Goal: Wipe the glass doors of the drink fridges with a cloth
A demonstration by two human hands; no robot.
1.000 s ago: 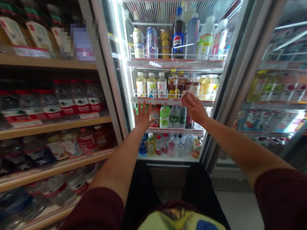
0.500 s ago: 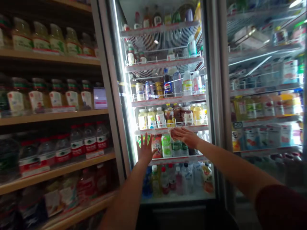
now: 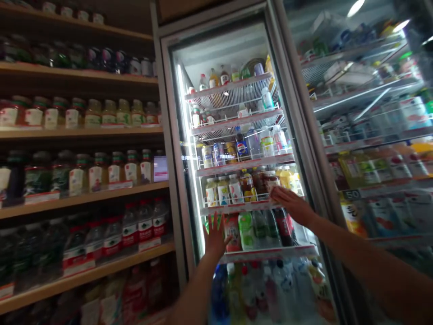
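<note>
At far left, wooden shelving (image 3: 101, 131) is holding rows of bottles, with red-capped, red-labelled ones (image 3: 113, 239) standing on a lower board. Next, a metal-framed glass door (image 3: 248, 163) is fronting a lit drinks cooler (image 3: 216, 52), and pale reflected lettering (image 3: 226, 156) is showing on the glass. The left hand (image 3: 215, 241) is reaching up to the lower left part of this door, palm facing it and fingers spreading apart; its grip is standing released, holding nothing. Exact contact with the glass is not showing clearly. Behind the glass, a green-labelled bottle (image 3: 246, 231) is standing just right of that hand, with a dark, red-labelled bottle (image 3: 283, 228) farther right. A pale item (image 3: 274, 193), too blurred to identify, is lying under the fingertips of the right hand (image 3: 296, 207), whose fingers are extending together; whether they are grasping or merely pressing it, I am not able to tell. At far right, a neighbouring cooler (image 3: 382, 186) is displaying cartons (image 3: 385, 216).
</note>
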